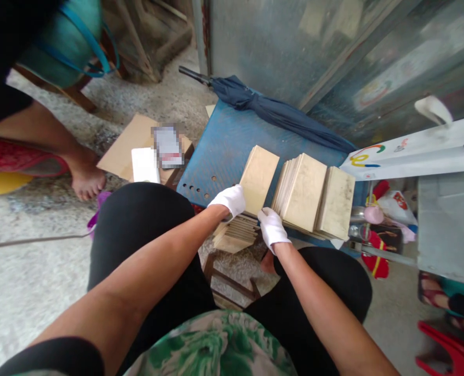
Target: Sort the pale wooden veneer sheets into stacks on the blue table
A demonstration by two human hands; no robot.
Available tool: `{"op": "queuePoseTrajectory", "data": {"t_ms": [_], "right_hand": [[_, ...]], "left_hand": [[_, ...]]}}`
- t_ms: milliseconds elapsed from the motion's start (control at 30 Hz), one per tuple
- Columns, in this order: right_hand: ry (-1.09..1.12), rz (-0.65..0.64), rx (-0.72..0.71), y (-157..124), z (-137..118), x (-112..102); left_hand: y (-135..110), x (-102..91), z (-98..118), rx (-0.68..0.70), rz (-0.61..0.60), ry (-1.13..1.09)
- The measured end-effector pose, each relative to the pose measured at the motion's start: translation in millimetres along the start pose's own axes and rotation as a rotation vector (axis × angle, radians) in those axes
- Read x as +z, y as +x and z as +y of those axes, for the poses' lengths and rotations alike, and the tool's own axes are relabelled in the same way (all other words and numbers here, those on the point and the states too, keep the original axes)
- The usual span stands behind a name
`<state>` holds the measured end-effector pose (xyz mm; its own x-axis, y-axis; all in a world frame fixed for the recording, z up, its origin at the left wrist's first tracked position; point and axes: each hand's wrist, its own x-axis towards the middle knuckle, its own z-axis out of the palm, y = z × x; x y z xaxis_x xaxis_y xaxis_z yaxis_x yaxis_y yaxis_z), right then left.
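Note:
My left hand (232, 202), in a white glove, is closed at the lower left edge of a pale thin wooden board (258, 180). This board tops the leftmost stack on a blue table (200, 167). My right hand (272, 227), gloved too, has its fingers pressed together at the board's lower right corner; the fingertips are partly hidden. Just to the right stand a taller stack of boards (302, 190) and another stack with dark stains (335, 203). Below my hands, between my knees, lies a further stack of boards (235, 235).
A folded dark umbrella (271, 107) lies along the table's back edge. At right are a white paper bag (407, 151) and a red stool (443, 350). On the left, a phone (169, 147) rests on cardboard (124, 143), near another person's bare foot (88, 180).

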<state>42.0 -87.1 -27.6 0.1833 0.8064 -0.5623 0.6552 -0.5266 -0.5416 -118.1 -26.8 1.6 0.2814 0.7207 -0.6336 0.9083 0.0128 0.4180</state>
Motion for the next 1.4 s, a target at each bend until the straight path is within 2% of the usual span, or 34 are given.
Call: {"op": "queuePoseTrajectory", "data": {"t_ms": [133,400,700,900,1100,1200,1400], "right_hand": [[0.029,-0.019,-0.002,8,1,7],[0.053,-0.011,0.049,14,-4,6],[0.208,-0.013,0.061,11,-7,5],[0.412,-0.012,0.145,12,-4,9],[0.526,-0.003,0.18,13,-4,11],[0.529,-0.002,0.178,10,-7,8],[0.466,-0.004,0.082,4,-15,-5]], "left_hand": [[9,5.6,1,-0.087,0.022,-0.025],[26,13.1,0,-0.18,0.016,-0.117],[16,1.7,7,-0.171,0.043,-0.217],[17,3.5,6,-0.164,0.067,-0.259],[18,3.9,3,-0.178,0.095,-0.313],[16,1.8,3,-0.193,0.115,-0.321],[18,-4.8,-2,-0.216,0.195,-0.275]]}}
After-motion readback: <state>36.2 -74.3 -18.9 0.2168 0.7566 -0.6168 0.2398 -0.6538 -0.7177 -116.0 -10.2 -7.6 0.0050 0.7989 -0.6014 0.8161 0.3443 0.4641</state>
